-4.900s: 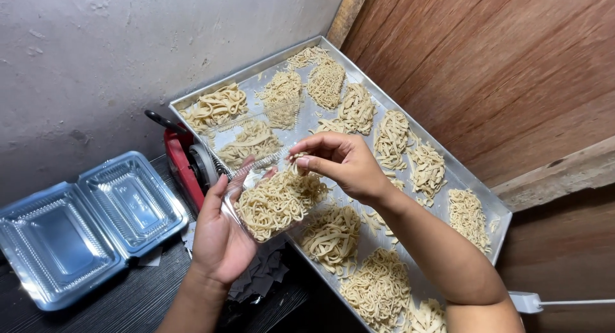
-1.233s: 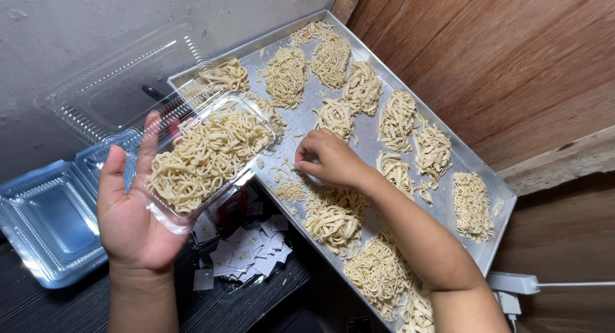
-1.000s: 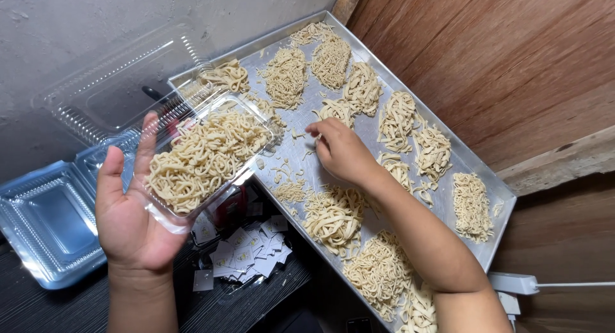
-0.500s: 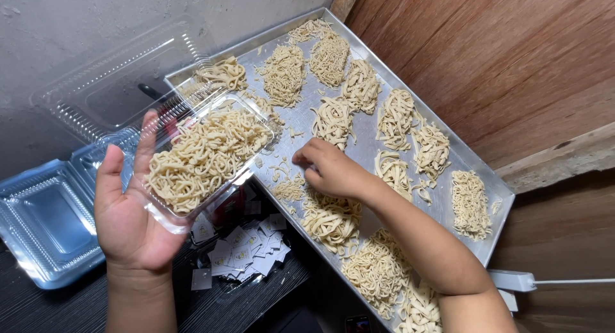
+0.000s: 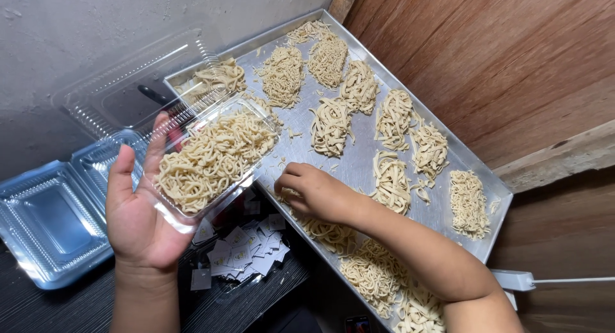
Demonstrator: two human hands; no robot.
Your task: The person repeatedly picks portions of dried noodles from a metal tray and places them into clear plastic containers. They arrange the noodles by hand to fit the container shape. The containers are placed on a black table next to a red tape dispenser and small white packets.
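Note:
My left hand (image 5: 138, 208) holds up a clear plastic clamshell container (image 5: 192, 150) on its palm. The container's tray is filled with pale yellow noodles (image 5: 214, 157) and its lid (image 5: 128, 89) stands open toward the wall. My right hand (image 5: 314, 192) rests on the metal tray (image 5: 359, 166), fingers curled down over loose noodle strands near the tray's near-left edge. Several separate noodle nests, such as one noodle nest (image 5: 330, 124) at the tray's middle, lie spread over the tray.
An empty open clamshell (image 5: 54, 211) lies at the left on a dark surface. A pile of small white paper tags (image 5: 246, 253) sits below the held container. A grey wall is behind and wooden boards (image 5: 500, 64) rise at the right.
My right hand slid down and toward the tray's near edge, over loose strands. My left hand kept the filled container in place. Earlier it held only a noodle nest.

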